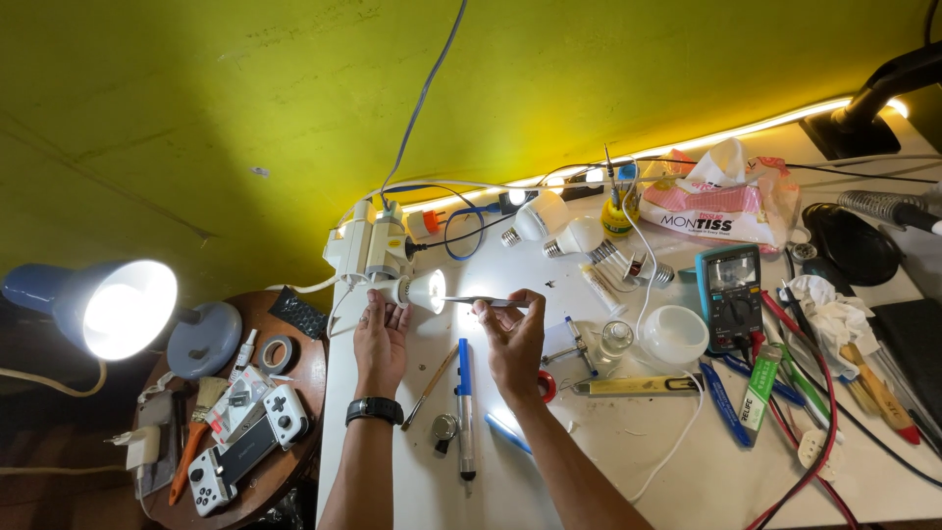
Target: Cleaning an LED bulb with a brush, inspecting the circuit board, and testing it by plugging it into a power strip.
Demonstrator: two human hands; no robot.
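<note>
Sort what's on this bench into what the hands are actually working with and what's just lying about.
In use:
- left hand steadying the lit bulb
- right hand holding tweezers at the bulb's open face

Lying about:
- multimeter
- spare bulbs
- white dome cover
- blue pen-shaped tool
- tissue pack
- desk lamp
- game controller

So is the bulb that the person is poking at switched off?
No, the bulb glows bright white while the left hand steadies it and the right hand points tweezers into it.
</note>
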